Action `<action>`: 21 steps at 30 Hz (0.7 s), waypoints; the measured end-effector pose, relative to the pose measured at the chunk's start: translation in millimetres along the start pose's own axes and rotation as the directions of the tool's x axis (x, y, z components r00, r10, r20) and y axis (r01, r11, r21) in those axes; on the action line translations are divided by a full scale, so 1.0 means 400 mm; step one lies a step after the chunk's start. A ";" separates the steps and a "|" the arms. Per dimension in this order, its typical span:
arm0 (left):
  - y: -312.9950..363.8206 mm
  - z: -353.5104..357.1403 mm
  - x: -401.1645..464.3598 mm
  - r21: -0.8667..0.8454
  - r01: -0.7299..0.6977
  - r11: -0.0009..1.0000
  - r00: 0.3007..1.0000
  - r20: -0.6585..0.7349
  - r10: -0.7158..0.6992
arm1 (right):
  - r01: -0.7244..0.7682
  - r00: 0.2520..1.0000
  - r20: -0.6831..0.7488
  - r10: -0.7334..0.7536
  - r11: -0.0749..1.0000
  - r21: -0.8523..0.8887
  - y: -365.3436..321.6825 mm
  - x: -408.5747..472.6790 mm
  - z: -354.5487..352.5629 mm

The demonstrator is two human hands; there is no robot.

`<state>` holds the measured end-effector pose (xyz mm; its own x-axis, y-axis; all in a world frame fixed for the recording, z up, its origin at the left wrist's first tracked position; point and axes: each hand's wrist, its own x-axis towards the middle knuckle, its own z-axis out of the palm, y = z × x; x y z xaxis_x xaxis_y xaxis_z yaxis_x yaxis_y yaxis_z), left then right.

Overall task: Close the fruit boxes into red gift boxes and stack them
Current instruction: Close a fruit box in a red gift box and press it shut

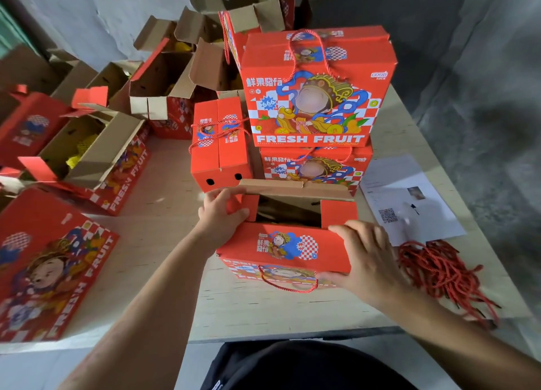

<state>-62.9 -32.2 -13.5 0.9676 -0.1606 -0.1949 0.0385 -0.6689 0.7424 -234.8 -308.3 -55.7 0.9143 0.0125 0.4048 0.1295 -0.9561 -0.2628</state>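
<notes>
Gift box in front of me on the bench, near its front edge, half closed. Red card, glossy print: cartoon figure on the near top flap with blue swirls, a red-and-white checker patch, Chinese characters. Front face carries white lettering and a red rope handle drooping in a loop. Near flap folded flat over the opening; two short red side flaps turned in; far flap upright, showing plain brown card. Dark gap open between them, contents too dim to tell.

My left hand sits at the box's far left corner, fingers curled over the left side flap, thumb against it. My right hand wraps the near right corner, fingers spread along the top flap and thumb down on the front face.

Just behind: two closed boxes stacked, "FRESH FRUIT" on the upper one's front. To their left a closed box lies lengthwise with its ropes across the top. Further left, several open boxes, brown flaps up, yellow packing inside. Right of my box, a printed sheet and a heap of loose red ropes.
</notes>
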 end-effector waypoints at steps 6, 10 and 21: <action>-0.050 0.029 -0.034 0.404 -0.206 0.891 0.976 0.015 0.218 | 0.030 0.979 0.202 -0.020 0.998 -0.048 0.034 0.035 -0.023; -0.054 0.029 -0.066 0.481 -0.272 0.833 0.950 -0.003 0.313 | 0.034 0.947 0.321 0.011 0.990 -0.136 0.035 0.058 -0.026; -0.051 0.073 -0.119 0.659 -0.261 0.705 0.928 -0.031 0.372 | -0.466 0.873 0.244 0.423 0.871 0.155 0.033 0.148 0.016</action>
<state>-117.1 -32.1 -37.8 0.9197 -0.3751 0.1157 -0.3896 -0.9084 0.1519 -176.7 -318.2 -40.7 0.9463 -0.3219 0.0282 -0.2536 -0.7938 -0.5528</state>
